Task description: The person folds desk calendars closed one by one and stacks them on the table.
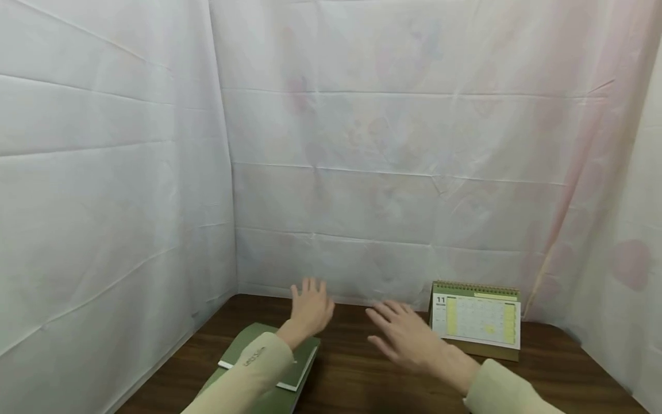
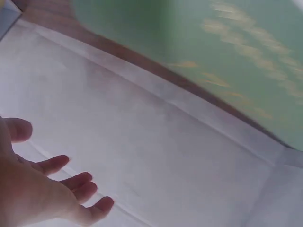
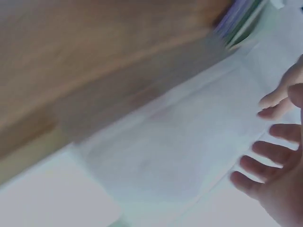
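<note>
My left hand is held out over the far part of the table with its fingers spread and nothing in it. Below its forearm lies a green notebook or folder with a white-edged corner, partly hidden by the sleeve. My right hand reaches forward with fingers extended, also holding nothing. Just right of it stands a desk calendar showing the number 11, with a spiral binding on top. In the left wrist view, the left fingers are loosely bent. Blurred gold marks cover a green surface there.
A dark wooden table carries these things. Pale cloth hangs behind it and along both sides. In the right wrist view, purple and green edges of a stack show at the upper right.
</note>
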Demonstrator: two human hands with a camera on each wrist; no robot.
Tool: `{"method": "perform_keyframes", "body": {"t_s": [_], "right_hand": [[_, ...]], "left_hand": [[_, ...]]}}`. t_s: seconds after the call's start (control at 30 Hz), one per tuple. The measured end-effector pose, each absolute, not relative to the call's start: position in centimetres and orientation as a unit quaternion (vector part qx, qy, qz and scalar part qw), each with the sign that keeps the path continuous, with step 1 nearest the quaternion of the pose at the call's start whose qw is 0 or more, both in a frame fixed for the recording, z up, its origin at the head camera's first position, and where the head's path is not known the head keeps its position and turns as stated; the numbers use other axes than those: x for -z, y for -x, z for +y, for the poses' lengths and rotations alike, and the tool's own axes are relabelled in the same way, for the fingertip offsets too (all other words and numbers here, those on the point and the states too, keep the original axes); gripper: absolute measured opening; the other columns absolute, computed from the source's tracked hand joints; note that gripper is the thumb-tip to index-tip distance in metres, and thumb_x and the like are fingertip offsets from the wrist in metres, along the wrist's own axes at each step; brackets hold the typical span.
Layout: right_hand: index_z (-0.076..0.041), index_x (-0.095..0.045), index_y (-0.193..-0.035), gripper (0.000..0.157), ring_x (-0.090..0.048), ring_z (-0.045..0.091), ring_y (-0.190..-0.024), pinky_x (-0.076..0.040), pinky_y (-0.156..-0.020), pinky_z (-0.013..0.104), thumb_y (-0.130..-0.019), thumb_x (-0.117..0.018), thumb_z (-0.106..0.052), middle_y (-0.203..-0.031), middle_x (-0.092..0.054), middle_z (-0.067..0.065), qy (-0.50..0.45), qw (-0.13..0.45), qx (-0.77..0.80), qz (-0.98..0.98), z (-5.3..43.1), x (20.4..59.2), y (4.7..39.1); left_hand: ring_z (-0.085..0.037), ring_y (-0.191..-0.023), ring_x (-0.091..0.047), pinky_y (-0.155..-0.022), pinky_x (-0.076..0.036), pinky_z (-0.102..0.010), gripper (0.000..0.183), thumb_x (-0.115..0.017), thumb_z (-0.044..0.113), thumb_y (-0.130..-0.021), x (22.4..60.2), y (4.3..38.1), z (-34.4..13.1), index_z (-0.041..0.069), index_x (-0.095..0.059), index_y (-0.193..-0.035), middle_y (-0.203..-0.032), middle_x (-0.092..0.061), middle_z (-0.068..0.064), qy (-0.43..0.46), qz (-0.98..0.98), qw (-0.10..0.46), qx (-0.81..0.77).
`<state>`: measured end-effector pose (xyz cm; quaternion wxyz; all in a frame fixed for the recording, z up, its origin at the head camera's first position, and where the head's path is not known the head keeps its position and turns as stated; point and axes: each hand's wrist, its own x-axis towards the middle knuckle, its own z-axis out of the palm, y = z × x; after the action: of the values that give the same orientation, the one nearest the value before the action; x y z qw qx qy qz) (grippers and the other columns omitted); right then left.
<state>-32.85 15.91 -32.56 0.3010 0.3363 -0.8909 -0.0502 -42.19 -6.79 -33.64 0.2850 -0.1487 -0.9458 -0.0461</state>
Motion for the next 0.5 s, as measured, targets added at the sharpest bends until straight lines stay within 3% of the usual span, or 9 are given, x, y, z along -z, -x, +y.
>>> {"method": "perform_keyframes", "body": {"t_s": [0.2,0.5], "right_hand": [[-0.009,-0.042,-0.134,0.061,-0.033,0.035,-0.128,-0.024,-0.102,0.054,-0.085,-0.054,-0.043,-0.140,-0.036,0.014,-0.297,0.395,0.112,-0.862,23.1,31.8,34.9],[-0.011,-0.039,-0.137,0.068,-0.026,0.039,-0.130,-0.019,-0.100,0.060,-0.081,-0.057,-0.047,-0.143,-0.031,0.017,-0.184,0.417,0.086,-0.886,32.2,31.7,36.6]], "left_hand": [[-0.031,-0.116,-0.041,-0.091,-0.033,-0.056,0.048,-0.029,0.042,-0.095,33.6,43.0,-1.2,0.008,-0.045,-0.126,-0.121,-0.049,-0.015,0.176,-0.948,0.259,0.061],[-0.034,-0.125,-0.034,-0.098,-0.027,-0.056,0.058,-0.020,0.047,-0.096,33.7,43.8,6.0,0.004,-0.041,-0.129,-0.132,-0.042,-0.016,0.188,-0.928,0.113,0.301]]}}
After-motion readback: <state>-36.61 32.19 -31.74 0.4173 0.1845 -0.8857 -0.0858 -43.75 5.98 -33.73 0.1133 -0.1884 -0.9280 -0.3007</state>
